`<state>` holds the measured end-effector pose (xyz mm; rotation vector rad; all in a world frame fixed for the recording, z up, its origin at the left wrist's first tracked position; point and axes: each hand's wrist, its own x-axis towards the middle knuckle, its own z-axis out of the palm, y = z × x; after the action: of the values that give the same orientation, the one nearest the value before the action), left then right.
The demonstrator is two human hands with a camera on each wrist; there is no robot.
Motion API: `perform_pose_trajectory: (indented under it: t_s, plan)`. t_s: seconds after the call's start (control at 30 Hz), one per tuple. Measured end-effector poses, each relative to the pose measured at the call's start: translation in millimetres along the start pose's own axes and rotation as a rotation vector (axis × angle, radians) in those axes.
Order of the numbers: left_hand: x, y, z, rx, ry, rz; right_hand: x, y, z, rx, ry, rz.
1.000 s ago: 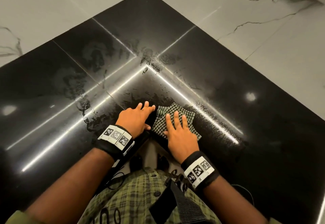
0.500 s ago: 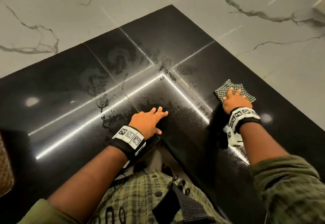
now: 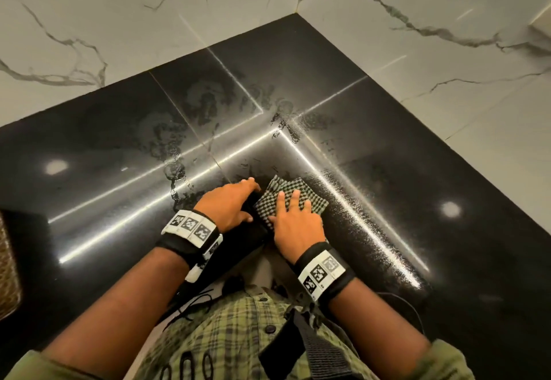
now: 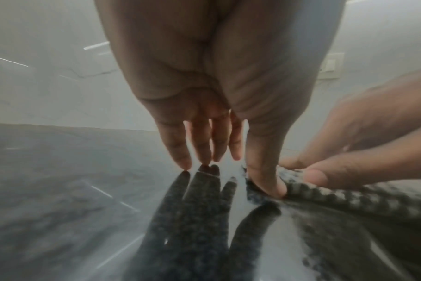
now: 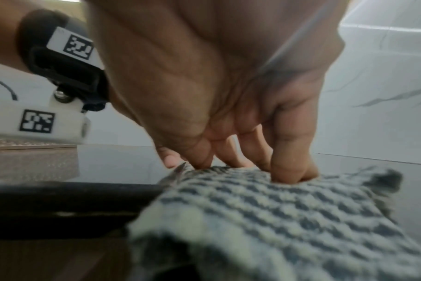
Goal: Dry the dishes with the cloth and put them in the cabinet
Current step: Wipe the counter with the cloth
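Observation:
A green-and-white checked cloth [image 3: 284,186] lies on the black countertop [image 3: 119,147] by its inner front corner. My right hand [image 3: 295,218] presses flat on the cloth with fingers spread; the right wrist view shows the fingertips [image 5: 291,171] dug into the weave [image 5: 276,218]. My left hand [image 3: 229,204] rests open on the counter just left of the cloth. In the left wrist view its thumb [image 4: 267,171] touches the cloth's edge [image 4: 349,197]. No dishes are in view.
Wet smears and streaks [image 3: 193,105] cover the glossy countertop around the middle seam. Marble walls [image 3: 387,37] close in the corner behind. A woven basket [image 3: 7,266] shows at the left edge, and a white socket [image 3: 541,26] sits on the right wall.
My right hand has swept the cloth from the right side of the counter back to the inner corner beside my left hand. The left hand has stayed in place.

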<state>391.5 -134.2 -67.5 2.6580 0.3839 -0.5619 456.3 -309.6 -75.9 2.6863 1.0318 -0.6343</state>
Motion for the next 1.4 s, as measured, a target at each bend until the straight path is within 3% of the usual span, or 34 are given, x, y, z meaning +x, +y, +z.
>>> perform_pose_trajectory:
  t_s: [0.1, 0.27, 0.4, 0.53, 0.67, 0.8, 0.9, 1.03, 1.27, 1.4]
  plan:
    - [-7, -20, 0, 0.063, 0.026, -0.111, 20, 37, -10, 0.054, 0.02, 0.022]
    - [-22, -54, 1, 0.064, 0.01, -0.445, 87, 140, -41, 0.064, 0.093, 0.267]
    - [-31, -66, 6, 0.076, -0.015, -0.438, 119, 190, -57, 0.049, 0.07, 0.336]
    - [-31, -66, 7, 0.076, -0.019, -0.428, 121, 162, -59, 0.019, 0.069, 0.359]
    - [-30, -66, 5, 0.06, -0.03, -0.423, 86, 76, -50, -0.076, 0.078, 0.243]
    - [-33, -68, 6, 0.061, -0.03, -0.412, 33, -36, -27, -0.18, 0.048, -0.109]
    - [-37, -65, 6, 0.103, 0.01, -0.393, 15, -84, -8, -0.188, 0.034, -0.303]
    - [-39, -64, 5, 0.096, -0.005, -0.399, 29, -71, -10, -0.042, 0.067, -0.273]
    - [-44, -73, 5, 0.057, -0.029, -0.36, 98, 32, -44, -0.01, 0.156, 0.04]
    - [-55, -80, 4, 0.0, 0.021, -0.309, 90, 25, -53, -0.058, 0.133, 0.048]
